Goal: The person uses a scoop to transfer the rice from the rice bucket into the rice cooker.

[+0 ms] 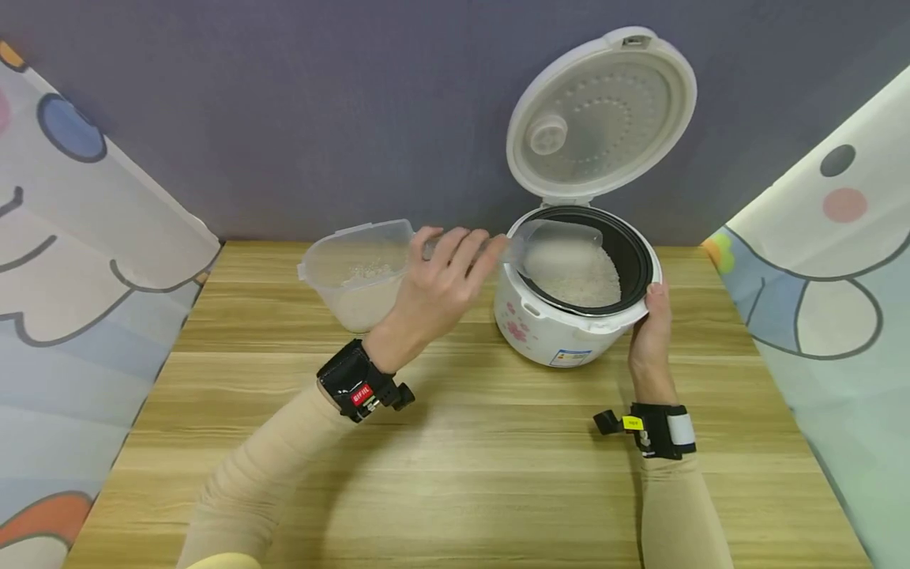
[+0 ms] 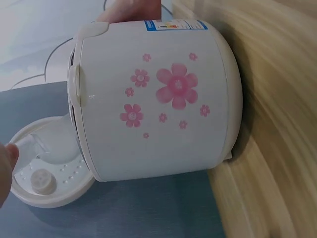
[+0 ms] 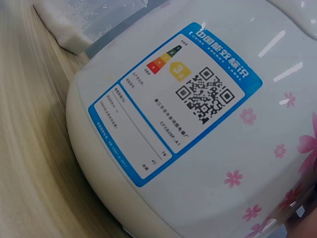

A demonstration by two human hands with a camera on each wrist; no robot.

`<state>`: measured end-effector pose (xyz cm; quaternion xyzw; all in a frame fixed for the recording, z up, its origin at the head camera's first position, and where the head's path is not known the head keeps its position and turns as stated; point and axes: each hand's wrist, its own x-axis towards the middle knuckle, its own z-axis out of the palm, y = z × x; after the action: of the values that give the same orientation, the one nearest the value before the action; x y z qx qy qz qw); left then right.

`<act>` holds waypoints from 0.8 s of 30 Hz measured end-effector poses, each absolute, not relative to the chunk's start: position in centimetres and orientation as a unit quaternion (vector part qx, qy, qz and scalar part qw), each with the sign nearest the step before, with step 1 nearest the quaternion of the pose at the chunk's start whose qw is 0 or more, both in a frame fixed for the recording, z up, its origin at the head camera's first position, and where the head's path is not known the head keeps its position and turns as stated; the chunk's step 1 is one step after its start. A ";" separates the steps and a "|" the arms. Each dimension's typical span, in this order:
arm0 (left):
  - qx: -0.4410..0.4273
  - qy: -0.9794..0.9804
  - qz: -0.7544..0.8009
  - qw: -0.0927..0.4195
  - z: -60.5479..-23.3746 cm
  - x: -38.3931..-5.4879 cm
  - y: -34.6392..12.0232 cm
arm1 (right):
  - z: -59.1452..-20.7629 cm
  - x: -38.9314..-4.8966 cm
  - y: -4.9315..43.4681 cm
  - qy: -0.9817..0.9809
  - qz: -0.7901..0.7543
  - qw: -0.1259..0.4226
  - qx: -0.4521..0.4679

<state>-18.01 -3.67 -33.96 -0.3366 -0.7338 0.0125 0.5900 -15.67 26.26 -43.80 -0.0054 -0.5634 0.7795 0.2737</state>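
My left hand (image 1: pixel 444 276) holds a clear plastic scoop (image 1: pixel 529 237) by its handle. The scoop is tilted over the open white rice cooker (image 1: pixel 526 328), its mouth above the white rice (image 1: pixel 586 280) in the dark inner pot (image 1: pixel 636 257). At the cooker's right side, my right hand (image 1: pixel 650 340) grips the rim, with some fingers hidden by the body. Left of the cooker, partly behind my left hand, stands a translucent container (image 1: pixel 334 265) with rice in it. Pink flowers on the cooker (image 2: pixel 158 148) show in the left wrist view.
The cooker's lid (image 1: pixel 604 111) stands raised at the back, in front of a grey wall (image 1: pixel 320 118). Everything rests on a wooden table (image 1: pixel 483 466). A blue-edged energy label (image 3: pixel 173 104) fills much of the right wrist view. Cartoon-printed sheets (image 1: pixel 839 261) flank the table.
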 end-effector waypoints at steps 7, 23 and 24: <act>-0.301 -0.758 -0.020 0.579 -34.7 -17.5 -4.3 | -43.7 -15.8 26.1 -0.565 0.779 0.272 -0.003; -0.242 -0.866 -0.235 0.369 -36.8 -13.5 -7.0 | -43.5 -15.8 26.1 -0.566 0.779 0.271 -0.019; -0.234 -0.871 -0.257 0.348 -37.1 -13.2 -7.2 | -43.5 -15.8 26.1 -0.567 0.777 0.271 -0.019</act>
<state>-13.19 -7.18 -37.07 -0.2341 -0.8707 -0.2569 0.3479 -15.81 26.07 -43.53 -0.0191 -0.5670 0.7775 0.2714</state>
